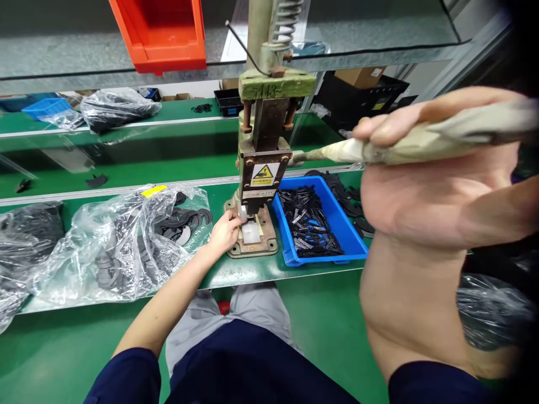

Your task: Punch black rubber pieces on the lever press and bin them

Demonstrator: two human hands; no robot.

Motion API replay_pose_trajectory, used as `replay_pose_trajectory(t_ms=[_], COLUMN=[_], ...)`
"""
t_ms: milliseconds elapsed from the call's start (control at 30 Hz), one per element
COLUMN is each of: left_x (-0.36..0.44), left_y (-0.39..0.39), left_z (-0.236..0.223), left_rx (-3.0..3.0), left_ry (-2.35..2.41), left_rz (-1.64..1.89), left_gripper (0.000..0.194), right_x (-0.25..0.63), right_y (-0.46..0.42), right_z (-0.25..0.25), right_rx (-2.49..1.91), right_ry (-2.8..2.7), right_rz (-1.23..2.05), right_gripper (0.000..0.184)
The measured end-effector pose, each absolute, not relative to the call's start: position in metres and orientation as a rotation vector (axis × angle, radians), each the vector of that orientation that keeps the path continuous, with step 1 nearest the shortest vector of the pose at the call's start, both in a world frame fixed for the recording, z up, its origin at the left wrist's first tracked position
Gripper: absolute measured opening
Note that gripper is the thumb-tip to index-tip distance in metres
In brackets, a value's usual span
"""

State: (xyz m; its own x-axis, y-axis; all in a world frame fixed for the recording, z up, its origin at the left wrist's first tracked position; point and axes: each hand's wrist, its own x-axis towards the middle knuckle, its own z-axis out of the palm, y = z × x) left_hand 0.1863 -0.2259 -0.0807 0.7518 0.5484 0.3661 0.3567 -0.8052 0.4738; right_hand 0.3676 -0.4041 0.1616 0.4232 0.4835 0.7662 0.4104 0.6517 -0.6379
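A green arbor press (263, 151) stands on the bench, its ram lowered close to the base plate (269, 230). At the left of the base is my left hand (225, 231), fingers pinched together on a small black part (250, 217) right under the ram. Most of that part is hidden by the fingers and the ram. My right hand (429, 191), raised close to the camera, is closed around the press lever (404, 143), which is wrapped in pale tape. Right of the base, a blue tray (349, 241) holds many small black strips (307, 221).
Clear plastic bags (126, 247) with curved black pieces lie left of the press. More curved black parts (345, 196) lie behind the tray. An orange bin (164, 39) sits on the shelf above. Behind is a green conveyor (168, 151) with a bag (115, 106) beyond.
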Motion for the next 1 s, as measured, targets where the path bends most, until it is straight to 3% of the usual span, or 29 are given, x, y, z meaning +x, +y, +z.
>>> replay_pose_trajectory(t_ms=[167,367,567,800,1000], left_x=[0.186,0.188,0.159,0.061,0.040], left_y=[-0.226,-0.231,-0.216,-0.190,-0.163], left_z=[-0.083,-0.087,-0.063,-0.046,-0.043], left_rx=[2.549,2.518,2.413,2.405,2.481], left_ry=[0.677,0.710,0.658,1.406,1.574], left_rz=[0.731,0.720,0.615,0.383,0.425], left_gripper=[0.043,0.044,0.034,0.021,0.028], right_x=[0.362,0.336,0.339,0.342,0.340], right_y=[-0.419,-0.410,-0.404,-0.401,-0.398], right_z=[0.107,0.023,0.016,0.013,0.015], right_rx=[-1.048,-0.861,-0.789,-0.752,-0.699], right_ry=[-1.329,-1.133,-1.137,-1.110,-1.118], right_rz=[-0.092,-0.476,-0.492,-0.538,-0.490], right_gripper=[0.061,0.042,0.040,0.038,0.036])
